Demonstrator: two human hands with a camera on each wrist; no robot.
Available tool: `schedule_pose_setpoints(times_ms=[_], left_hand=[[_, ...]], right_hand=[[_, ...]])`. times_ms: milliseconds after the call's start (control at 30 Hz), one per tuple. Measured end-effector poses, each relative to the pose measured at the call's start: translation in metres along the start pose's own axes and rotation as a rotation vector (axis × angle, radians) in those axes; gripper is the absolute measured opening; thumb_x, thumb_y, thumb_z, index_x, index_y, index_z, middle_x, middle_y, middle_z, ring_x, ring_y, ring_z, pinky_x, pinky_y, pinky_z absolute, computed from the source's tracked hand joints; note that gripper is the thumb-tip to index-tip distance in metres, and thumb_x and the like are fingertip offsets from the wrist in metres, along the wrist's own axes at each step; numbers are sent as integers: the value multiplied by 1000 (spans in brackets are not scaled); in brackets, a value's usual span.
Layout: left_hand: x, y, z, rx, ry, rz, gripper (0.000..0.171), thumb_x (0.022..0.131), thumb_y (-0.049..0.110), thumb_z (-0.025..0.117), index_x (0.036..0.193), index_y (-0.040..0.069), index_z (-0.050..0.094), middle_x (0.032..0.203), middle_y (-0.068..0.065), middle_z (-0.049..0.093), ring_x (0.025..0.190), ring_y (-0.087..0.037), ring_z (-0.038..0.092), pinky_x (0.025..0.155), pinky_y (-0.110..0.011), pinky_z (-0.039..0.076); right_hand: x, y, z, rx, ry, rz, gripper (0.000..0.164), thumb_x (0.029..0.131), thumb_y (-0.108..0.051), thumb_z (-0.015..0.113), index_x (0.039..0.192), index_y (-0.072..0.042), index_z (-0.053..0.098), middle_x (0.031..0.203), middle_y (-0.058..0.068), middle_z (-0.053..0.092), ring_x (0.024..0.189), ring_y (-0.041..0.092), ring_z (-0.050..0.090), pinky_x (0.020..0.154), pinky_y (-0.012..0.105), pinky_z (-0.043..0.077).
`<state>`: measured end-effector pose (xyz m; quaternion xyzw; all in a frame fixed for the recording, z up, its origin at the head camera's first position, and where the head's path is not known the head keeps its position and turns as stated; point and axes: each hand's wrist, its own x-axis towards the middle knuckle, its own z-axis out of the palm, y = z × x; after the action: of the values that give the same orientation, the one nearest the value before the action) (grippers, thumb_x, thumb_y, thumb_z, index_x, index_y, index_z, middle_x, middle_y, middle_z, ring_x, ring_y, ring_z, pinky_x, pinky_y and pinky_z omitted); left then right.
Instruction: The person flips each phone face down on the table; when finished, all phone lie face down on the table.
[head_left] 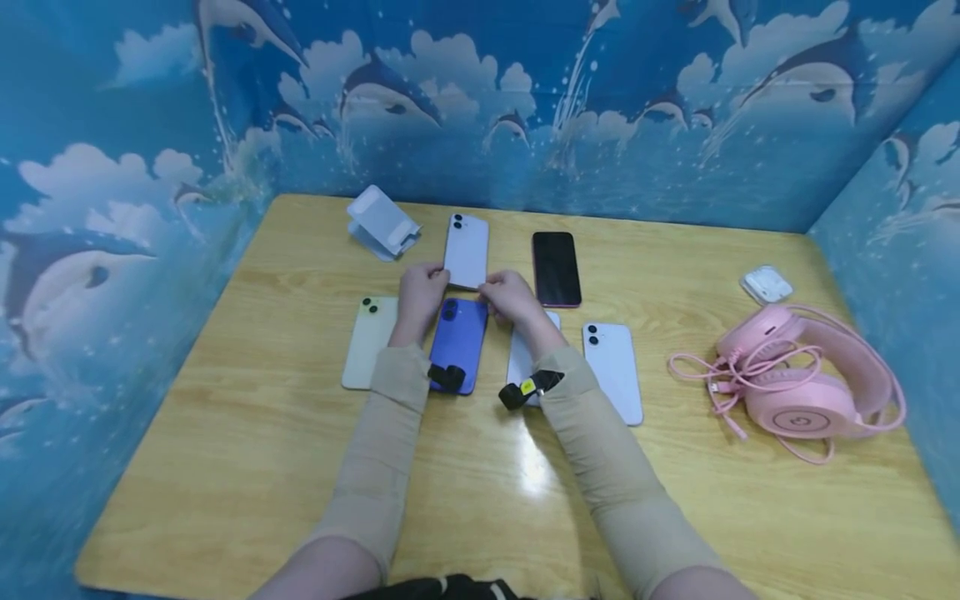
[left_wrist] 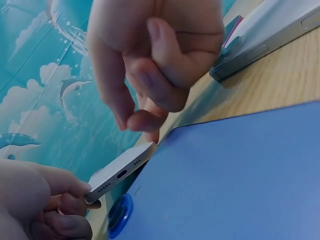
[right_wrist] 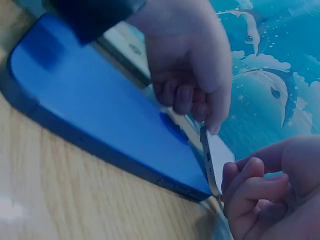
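A pale lavender phone (head_left: 467,250) lies back-up near the far side of the table, its near end slightly raised. My left hand (head_left: 420,300) pinches its near left corner between thumb and finger. At the near right corner, my right hand (head_left: 513,298) pinches it too. The phone's bottom edge with the charging port shows between both hands in the left wrist view. Right below it lies a purple-blue phone (head_left: 457,342), camera end toward the hands. A pale phone (head_left: 522,354) is partly hidden under my right wrist, and a light yellow phone (head_left: 367,346) lies beside my left wrist.
A folding phone stand (head_left: 384,223) stands at the back left. Right of the hands lie a black-screened phone (head_left: 557,268) and a white phone (head_left: 613,371). Pink headphones (head_left: 806,383) with a coiled cable and a small white item (head_left: 767,284) occupy the right side.
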<state>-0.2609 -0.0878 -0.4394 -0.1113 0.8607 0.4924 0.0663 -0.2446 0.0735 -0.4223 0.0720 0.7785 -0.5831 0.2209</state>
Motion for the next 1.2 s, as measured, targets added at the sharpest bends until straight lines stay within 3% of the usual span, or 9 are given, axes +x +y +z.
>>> schedule_pose_setpoints(times_ms=[367, 467, 533, 633, 733, 833, 900, 1100, 1200], left_hand=[[3, -3, 0, 44, -68, -28, 39, 95, 22, 52, 131, 9, 57, 130, -9, 57, 112, -22, 55, 93, -35, 46], [2, 0, -1, 56, -70, -42, 42, 95, 24, 50, 135, 13, 54, 134, -6, 55, 116, -20, 53, 95, -35, 45], [1, 3, -1, 41, -56, -50, 43, 94, 24, 50, 136, 15, 53, 129, -6, 58, 108, -19, 56, 90, -34, 47], [-2, 8, 4, -8, -25, -46, 43, 93, 24, 52, 136, 19, 54, 101, -7, 63, 80, -16, 56, 69, -28, 48], [-6, 17, 14, -52, -16, -1, 41, 93, 21, 53, 134, 19, 56, 74, -4, 52, 57, -14, 44, 51, -26, 37], [-11, 28, 27, -65, -28, 44, 38, 94, 20, 53, 131, 18, 59, 68, 1, 47, 52, -11, 41, 47, -23, 32], [-15, 35, 36, -75, -42, 72, 37, 93, 19, 54, 130, 17, 59, 68, 2, 48, 52, -10, 41, 46, -22, 32], [-24, 45, 69, -155, -79, 185, 34, 91, 16, 59, 125, 12, 63, 66, 2, 46, 50, -10, 38, 46, -22, 31], [-27, 47, 86, -168, -123, 198, 36, 92, 18, 59, 127, 10, 62, 66, 3, 46, 50, -9, 37, 46, -22, 31]], right_hand=[[-8, 3, 0, 20, 14, -5, 45, 98, -19, 52, 137, 0, 44, 95, 8, 63, 62, 13, 51, 48, 20, 39], [-10, 6, -1, 85, 46, -40, 47, 97, -18, 53, 139, -1, 42, 97, 9, 63, 59, 12, 50, 47, 20, 37], [-14, 9, -6, 134, 79, -81, 47, 96, -16, 55, 139, -1, 43, 98, 11, 63, 57, 12, 49, 45, 19, 37], [-22, 16, -19, 107, 152, -153, 44, 95, -15, 56, 135, -2, 47, 98, 12, 63, 57, 12, 47, 47, 20, 37], [-32, 24, -42, -61, 253, -192, 40, 93, -14, 57, 131, -2, 50, 95, 12, 62, 64, 13, 51, 56, 23, 40], [-40, 29, -68, -204, 370, -188, 39, 92, -14, 57, 129, -1, 52, 94, 13, 61, 74, 18, 53, 64, 28, 41], [-44, 32, -83, -231, 418, -171, 38, 93, -15, 56, 129, -2, 52, 96, 14, 61, 76, 22, 54, 67, 31, 42], [-51, 43, -106, -309, 457, -129, 36, 94, -16, 53, 127, -1, 55, 102, 16, 60, 76, 23, 55, 67, 33, 44], [-52, 50, -107, -336, 460, -115, 35, 93, -14, 53, 125, 0, 57, 102, 16, 61, 73, 20, 57, 67, 30, 45]])
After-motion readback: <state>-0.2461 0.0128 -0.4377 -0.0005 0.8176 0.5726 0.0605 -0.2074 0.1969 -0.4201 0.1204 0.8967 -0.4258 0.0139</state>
